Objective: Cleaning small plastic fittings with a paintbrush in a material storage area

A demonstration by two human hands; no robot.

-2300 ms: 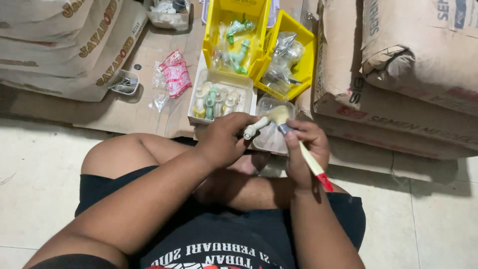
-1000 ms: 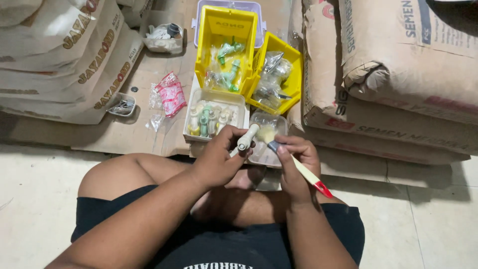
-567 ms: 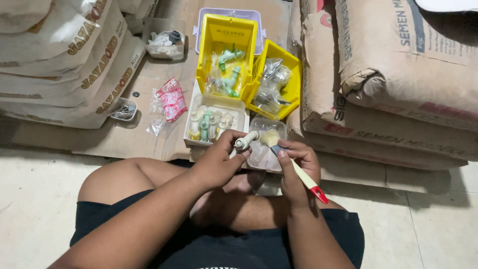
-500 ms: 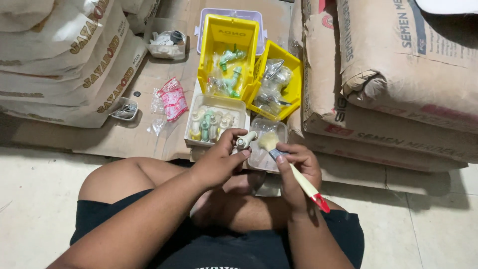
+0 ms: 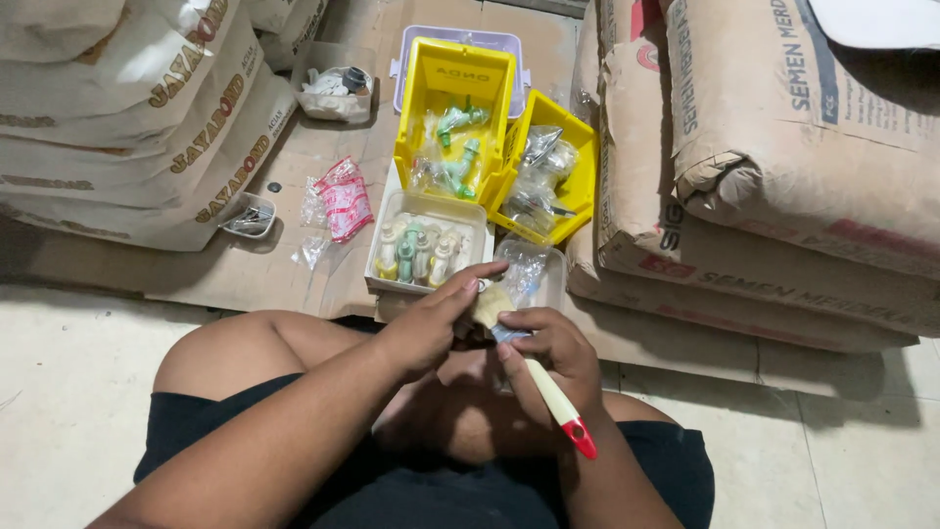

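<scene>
Over the lap: left hand [image 5: 431, 328] pinches a small pale fitting [image 5: 468, 315]; right hand [image 5: 550, 358] fingers wrap a cream-handled, red-tipped paintbrush [image 5: 543, 387], bristles touching it.
Progress: brushing appears underway.
Left: more pale fittings fill the white tray [image 5: 423, 253] beyond.

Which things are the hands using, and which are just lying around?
In use: brush in right hand; small part, mostly hidden, under left hand; white tray of taps.

Lying about: yellow bins, pink packet, sacks, small tub.

- Paintbrush [image 5: 544, 387]: cream handle with a red tip, slanting down to the right, pale bristles uppermost, held in front of the lap.
- Small part [image 5: 468, 318]: pressed against the bristles, mostly hidden by fingers.
</scene>
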